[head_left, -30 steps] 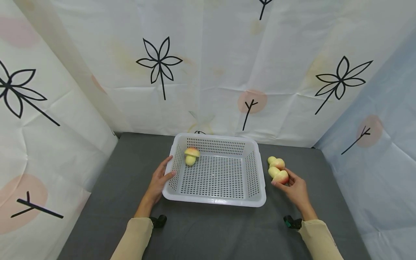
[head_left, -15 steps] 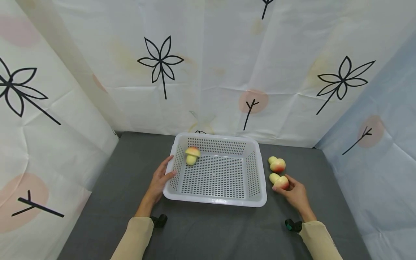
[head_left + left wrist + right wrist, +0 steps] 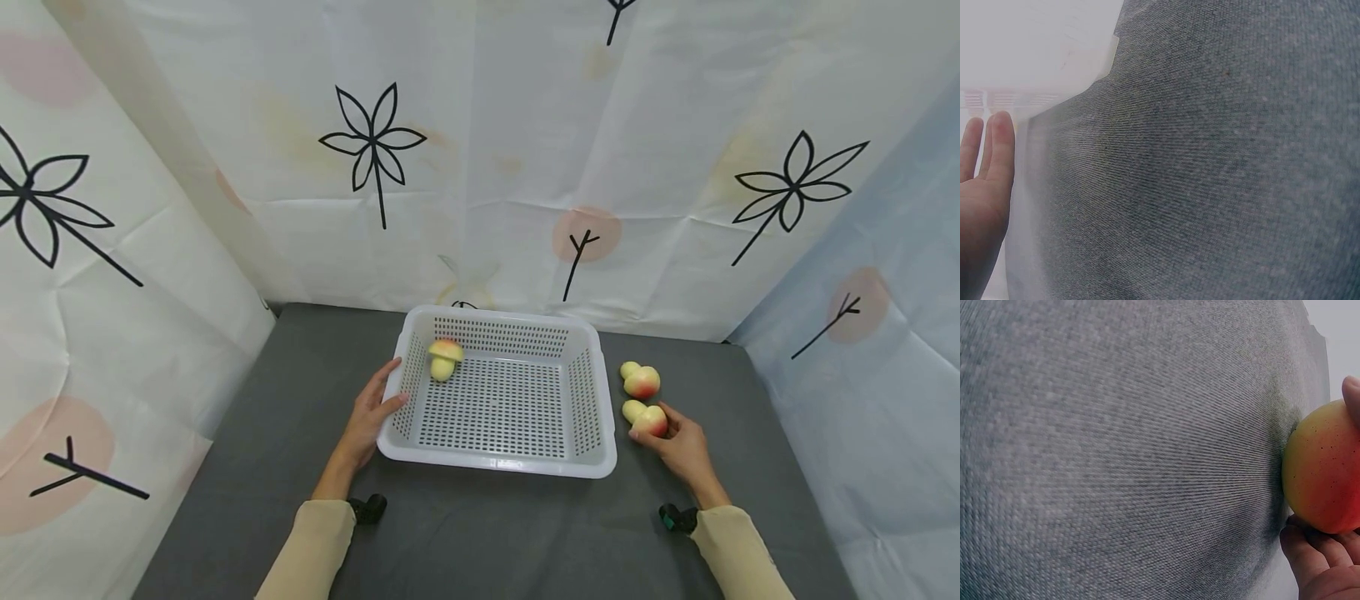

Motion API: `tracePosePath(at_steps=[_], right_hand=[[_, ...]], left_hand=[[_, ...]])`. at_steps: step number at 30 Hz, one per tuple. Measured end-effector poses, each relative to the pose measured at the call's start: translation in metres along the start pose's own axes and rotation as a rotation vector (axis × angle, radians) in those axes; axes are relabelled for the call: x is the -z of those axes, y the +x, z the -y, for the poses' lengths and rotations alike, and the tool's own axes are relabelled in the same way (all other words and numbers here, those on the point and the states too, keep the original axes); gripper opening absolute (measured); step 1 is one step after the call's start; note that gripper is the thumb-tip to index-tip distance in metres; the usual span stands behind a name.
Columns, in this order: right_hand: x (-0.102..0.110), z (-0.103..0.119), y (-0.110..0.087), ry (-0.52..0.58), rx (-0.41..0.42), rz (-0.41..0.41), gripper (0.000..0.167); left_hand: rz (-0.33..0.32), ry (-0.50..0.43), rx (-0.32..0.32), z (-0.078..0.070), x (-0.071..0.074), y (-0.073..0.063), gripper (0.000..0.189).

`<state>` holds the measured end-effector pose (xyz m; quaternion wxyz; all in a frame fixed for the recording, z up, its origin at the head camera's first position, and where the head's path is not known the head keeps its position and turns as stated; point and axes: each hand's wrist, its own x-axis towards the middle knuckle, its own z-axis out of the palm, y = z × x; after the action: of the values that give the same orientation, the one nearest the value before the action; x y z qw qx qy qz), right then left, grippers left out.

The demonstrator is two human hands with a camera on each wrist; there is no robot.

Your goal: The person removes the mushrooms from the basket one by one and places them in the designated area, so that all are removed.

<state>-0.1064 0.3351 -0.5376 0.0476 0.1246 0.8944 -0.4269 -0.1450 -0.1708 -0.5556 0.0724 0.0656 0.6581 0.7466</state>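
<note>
A toy mushroom, pale yellow with a reddish cap, lies on the grey tabletop right of the white basket. My right hand pinches its cap between thumb and fingers; the right wrist view shows the rounded red-yellow cap close up. Just beyond it lies a second toy mushroom, touched by no hand. A third mushroom sits inside the basket, at its far left corner. My left hand rests at the basket's left rim, its fingers straight against the outer wall in the left wrist view.
A grey cloth covers the table. White patterned curtains stand behind it and along both sides. The basket's far rim is near the back curtain. Dark wrist cameras sit on both wrists.
My right hand has drawn the nearer mushroom slightly toward me, leaving a small gap between the two outside mushrooms. The left hand has stayed at the basket's rim.
</note>
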Motion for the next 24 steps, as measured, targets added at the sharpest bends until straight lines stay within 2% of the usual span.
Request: tracePosePath(at_steps=[14, 24], right_hand=[[0.0009, -0.0001, 0.001, 0.005, -0.038, 0.011, 0.096], [0.001, 0.0008, 0.0002, 0.013, -0.037, 0.016, 0.098]], left_hand=[[-0.008, 0.003, 0.01, -0.002, -0.0008, 0.0011, 0.067], [-0.005, 0.004, 0.006, -0.0016, -0.0002, 0.0005, 0.068]])
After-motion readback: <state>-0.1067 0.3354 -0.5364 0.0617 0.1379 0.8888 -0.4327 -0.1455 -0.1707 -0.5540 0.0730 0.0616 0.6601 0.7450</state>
